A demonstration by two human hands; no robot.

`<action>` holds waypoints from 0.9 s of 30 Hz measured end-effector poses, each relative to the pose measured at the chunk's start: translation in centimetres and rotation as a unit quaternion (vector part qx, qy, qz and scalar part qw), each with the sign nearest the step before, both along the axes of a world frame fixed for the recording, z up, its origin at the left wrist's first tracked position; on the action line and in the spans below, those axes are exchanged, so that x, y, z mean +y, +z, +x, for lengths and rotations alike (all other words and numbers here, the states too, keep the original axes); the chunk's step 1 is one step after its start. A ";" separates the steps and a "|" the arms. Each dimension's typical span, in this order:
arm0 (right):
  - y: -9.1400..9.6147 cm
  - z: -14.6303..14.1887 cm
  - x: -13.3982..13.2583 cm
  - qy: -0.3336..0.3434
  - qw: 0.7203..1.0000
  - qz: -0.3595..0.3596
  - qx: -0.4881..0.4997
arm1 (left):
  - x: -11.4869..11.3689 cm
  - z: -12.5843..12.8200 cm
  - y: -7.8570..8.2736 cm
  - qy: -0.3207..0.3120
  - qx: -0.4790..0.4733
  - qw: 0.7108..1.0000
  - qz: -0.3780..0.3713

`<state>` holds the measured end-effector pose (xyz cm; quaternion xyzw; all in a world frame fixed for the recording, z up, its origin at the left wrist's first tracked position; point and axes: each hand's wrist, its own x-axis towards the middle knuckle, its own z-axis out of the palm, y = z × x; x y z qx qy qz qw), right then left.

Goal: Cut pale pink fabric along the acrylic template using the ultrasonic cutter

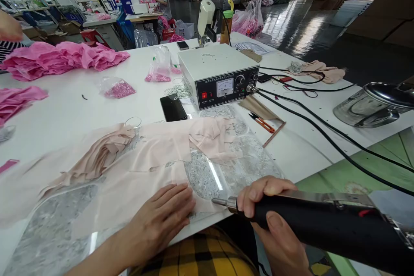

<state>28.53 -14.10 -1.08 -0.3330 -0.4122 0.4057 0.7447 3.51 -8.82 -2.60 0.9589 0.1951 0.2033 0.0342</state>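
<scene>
My left hand [160,220] lies flat, fingers stretched out, on a pale pink fabric piece [152,168] at the near edge of the white table [64,112]. My right hand [261,213] is wrapped round a black handheld tool [323,224] whose metal tip [221,202] points left, close to my left fingertips on the fabric. The fabric rests on a clear sheet with a silvery pattern [207,177]. A black cable runs from the tool's side back to a white control box [220,77] with a dial and knobs.
A black phone [173,108] and orange snips [263,123] lie near the box. Bags of pink beads [118,88] and heaps of bright pink cloth [61,58] sit on the left. A steel lid [375,103] is at right. A person sits at a sewing machine far behind.
</scene>
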 end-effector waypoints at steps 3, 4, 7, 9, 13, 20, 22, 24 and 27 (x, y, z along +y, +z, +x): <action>-0.2 0.2 -0.2 0.007 1.000 -0.003 -0.004 | -0.5 0.4 -0.2 0.007 0.003 1.000 -0.011; -0.1 0.3 -0.3 0.002 1.000 -0.006 -0.002 | -0.6 0.4 -0.3 0.010 0.006 1.000 -0.010; 0.2 0.3 -0.4 -0.008 1.000 -0.009 0.002 | -0.7 0.3 -0.1 0.018 0.024 1.000 -0.005; 0.3 0.2 -0.5 -0.006 1.000 -0.009 0.007 | -0.7 0.4 0.2 0.022 0.038 0.999 0.004; 0.5 0.0 -0.8 -0.024 0.998 -0.046 0.023 | -0.8 0.9 0.7 0.032 0.048 0.998 0.025; 0.6 -0.1 -1.1 -0.055 0.997 -0.061 0.001 | -1.7 1.8 0.6 0.071 0.062 0.995 0.033; 0.4 0.1 -1.1 -0.054 0.997 -0.054 -0.011 | -1.9 2.0 0.3 0.078 0.062 0.994 0.043; 0.2 0.2 -1.2 -0.044 0.998 -0.046 -0.021 | -2.1 2.2 -0.1 0.083 0.061 0.993 0.050; 0.0 0.4 -1.4 -0.040 0.998 -0.045 -0.020 | -2.5 2.6 -0.8 0.098 0.059 0.992 0.045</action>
